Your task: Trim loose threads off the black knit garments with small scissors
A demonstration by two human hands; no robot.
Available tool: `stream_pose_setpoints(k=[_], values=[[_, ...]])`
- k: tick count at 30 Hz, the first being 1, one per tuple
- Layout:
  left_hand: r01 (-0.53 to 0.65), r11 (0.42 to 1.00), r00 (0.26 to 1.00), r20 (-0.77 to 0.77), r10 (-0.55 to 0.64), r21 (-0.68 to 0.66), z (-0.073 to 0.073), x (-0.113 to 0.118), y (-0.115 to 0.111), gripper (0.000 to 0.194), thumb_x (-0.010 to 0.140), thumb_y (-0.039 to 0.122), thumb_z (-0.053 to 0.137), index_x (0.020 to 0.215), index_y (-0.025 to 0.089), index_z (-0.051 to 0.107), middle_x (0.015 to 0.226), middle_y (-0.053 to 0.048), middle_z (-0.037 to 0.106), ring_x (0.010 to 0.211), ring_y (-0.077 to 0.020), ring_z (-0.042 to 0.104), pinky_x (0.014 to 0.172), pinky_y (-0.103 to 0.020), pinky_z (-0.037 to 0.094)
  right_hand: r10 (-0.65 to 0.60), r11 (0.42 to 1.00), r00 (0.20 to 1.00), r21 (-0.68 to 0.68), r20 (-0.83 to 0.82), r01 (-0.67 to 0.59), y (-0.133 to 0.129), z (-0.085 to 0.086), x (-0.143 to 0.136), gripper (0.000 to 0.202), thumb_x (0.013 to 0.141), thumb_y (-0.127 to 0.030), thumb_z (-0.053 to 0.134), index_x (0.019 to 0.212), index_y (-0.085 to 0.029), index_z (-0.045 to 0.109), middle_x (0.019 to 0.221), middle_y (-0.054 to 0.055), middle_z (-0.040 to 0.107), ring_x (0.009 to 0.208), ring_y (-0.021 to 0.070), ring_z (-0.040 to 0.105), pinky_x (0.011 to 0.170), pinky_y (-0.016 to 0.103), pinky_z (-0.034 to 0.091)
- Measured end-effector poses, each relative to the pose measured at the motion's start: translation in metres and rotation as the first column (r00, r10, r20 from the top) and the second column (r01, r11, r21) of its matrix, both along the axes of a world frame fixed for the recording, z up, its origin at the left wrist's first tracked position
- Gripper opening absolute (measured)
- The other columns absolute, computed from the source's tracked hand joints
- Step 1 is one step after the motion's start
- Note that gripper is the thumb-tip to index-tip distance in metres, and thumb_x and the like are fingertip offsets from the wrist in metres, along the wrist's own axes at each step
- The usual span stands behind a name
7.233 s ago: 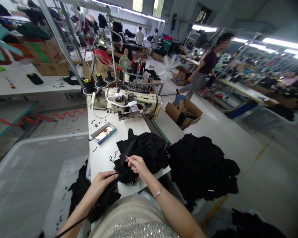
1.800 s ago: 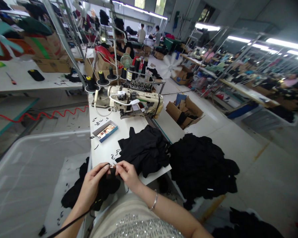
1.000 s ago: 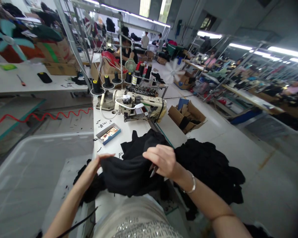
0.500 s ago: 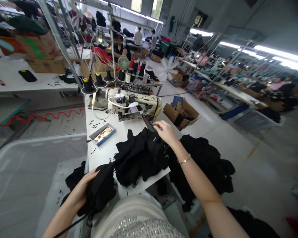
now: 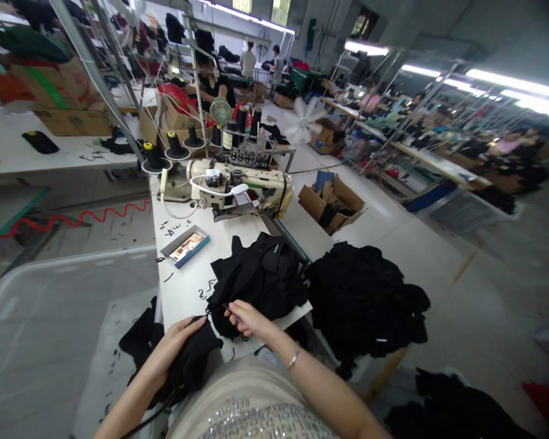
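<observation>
Black fabric (image 5: 256, 268) lies heaped on the white sewing table (image 5: 183, 289). My left hand (image 5: 176, 344) is closed on a black cloth piece (image 5: 196, 356) at the table's front left edge, its fingertips at the cloth's top. Close to its right, my right hand (image 5: 247, 318) is closed round a small dark tool, perhaps snips, pointing left toward the cloth. The tool's shape is mostly hidden by the fingers. Behind the heap stands a cream sewing machine (image 5: 242, 180).
A blue-edged box (image 5: 185, 247) with a phone-like picture sits left of the heap. More black cloth (image 5: 366, 299) is piled at the right. Beyond are an open carton (image 5: 332, 204), thread cones (image 5: 153, 155) and a white fan (image 5: 305, 121). A grey bin (image 5: 73, 268) stands at left.
My right hand has come from near the machine down and left, beside my left hand. My left hand has moved slightly up and right, its fingertips now at the cloth's top.
</observation>
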State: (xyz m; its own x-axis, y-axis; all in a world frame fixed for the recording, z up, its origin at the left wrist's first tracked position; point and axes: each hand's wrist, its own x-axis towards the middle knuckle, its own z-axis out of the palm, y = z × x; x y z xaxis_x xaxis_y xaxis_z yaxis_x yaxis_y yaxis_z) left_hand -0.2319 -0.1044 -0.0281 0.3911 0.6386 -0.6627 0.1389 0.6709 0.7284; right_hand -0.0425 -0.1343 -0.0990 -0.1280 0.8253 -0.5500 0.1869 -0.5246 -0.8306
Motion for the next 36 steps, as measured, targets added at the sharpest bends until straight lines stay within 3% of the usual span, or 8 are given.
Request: stream_pose_setpoints(k=[5,11,14,23,36], values=[[-0.052,0.993,0.991,-0.116,0.064,0.108,-0.012,-0.006,-0.005,0.027,0.067,0.040,0.067,0.082,0.018,0.073,0.094,-0.003,0.073,0.097,-0.0235,0.062,0.082,-0.023,0.048,-0.115,0.990,0.959,-0.113,-0.258,0.088,0.001,-0.009,-0.027,0.035,0.090,-0.045,0.034,0.086,-0.016,0.053,0.063,-0.006,0.042,0.033,0.0007,0.021,0.032,0.015,0.013],[0.001,0.998,0.995,-0.097,0.005,0.064,-0.014,-0.002,-0.008,0.023,0.067,0.037,0.066,0.077,0.017,0.073,0.080,-0.003,0.075,0.080,-0.0233,0.067,0.073,-0.026,0.050,-0.237,0.971,0.897,-0.099,-0.373,0.216,0.016,-0.009,-0.018,0.033,0.085,-0.045,0.045,0.082,-0.014,0.056,0.064,-0.004,0.047,0.034,0.0002,0.024,0.033,0.016,0.009],[0.007,0.998,0.994,-0.111,-0.001,0.057,-0.014,0.001,-0.008,0.027,0.067,0.039,0.066,0.079,0.016,0.074,0.083,-0.004,0.075,0.080,-0.0237,0.067,0.073,-0.027,0.050,-0.253,0.967,0.886,-0.081,-0.387,0.241,0.019,-0.007,-0.014,0.033,0.082,-0.045,0.052,0.079,-0.013,0.058,0.062,-0.003,0.050,0.034,0.0002,0.026,0.033,0.017,0.008],[0.058,0.973,0.976,-0.219,-0.009,0.223,-0.017,0.004,-0.006,0.025,0.066,0.039,0.063,0.072,0.016,0.073,0.081,-0.004,0.075,0.085,-0.0260,0.065,0.077,-0.028,0.048,-0.261,0.963,0.897,-0.026,-0.357,0.269,0.023,-0.003,-0.009,0.032,0.077,-0.045,0.058,0.075,-0.013,0.060,0.057,-0.005,0.049,0.034,-0.0001,0.025,0.033,0.017,0.007],[0.070,0.969,0.981,-0.191,-0.023,0.238,-0.007,0.011,-0.004,0.020,0.065,0.035,0.063,0.067,0.017,0.072,0.076,-0.003,0.074,0.077,-0.0237,0.064,0.071,-0.026,0.047,-0.229,0.969,0.930,0.027,-0.287,0.246,0.025,-0.002,-0.008,0.031,0.080,-0.043,0.056,0.074,-0.013,0.060,0.054,-0.006,0.046,0.034,0.0007,0.024,0.034,0.018,0.008]])
